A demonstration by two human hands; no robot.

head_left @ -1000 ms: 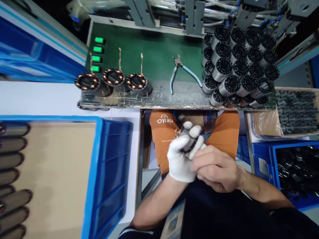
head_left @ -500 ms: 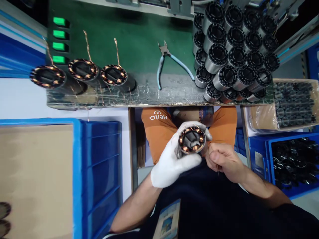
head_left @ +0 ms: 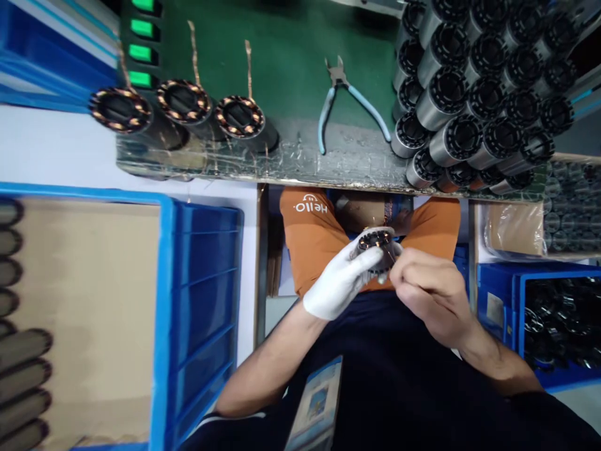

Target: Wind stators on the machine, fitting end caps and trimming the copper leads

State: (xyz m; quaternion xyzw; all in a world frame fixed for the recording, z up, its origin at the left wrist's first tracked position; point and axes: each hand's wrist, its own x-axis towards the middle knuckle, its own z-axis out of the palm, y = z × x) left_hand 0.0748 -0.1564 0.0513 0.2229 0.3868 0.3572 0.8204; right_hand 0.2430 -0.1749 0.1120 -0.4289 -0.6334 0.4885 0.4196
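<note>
Left hand, in a white glove, wrapped around a stator with its copper-wound end turned up; the stator is held above the lap, in front of the near edge of the bench. Right hand, bare, at the stator's right side, thumb and fingers closed together on a thin wire leading from it. Below and behind the hands, orange trousers; nearer, a badge against dark clothing. On the bench, centre, pliers with their blue handles spread toward the near edge. To their left, three wound stators, each with a twisted copper lead; beyond these, four green lights. To the right, a close cluster of silver cores with black ends. Near left, a blue crate containing cylinders laid side by side; at right, a carton of cylinders and, nearer, a blue bin of dark parts.
</note>
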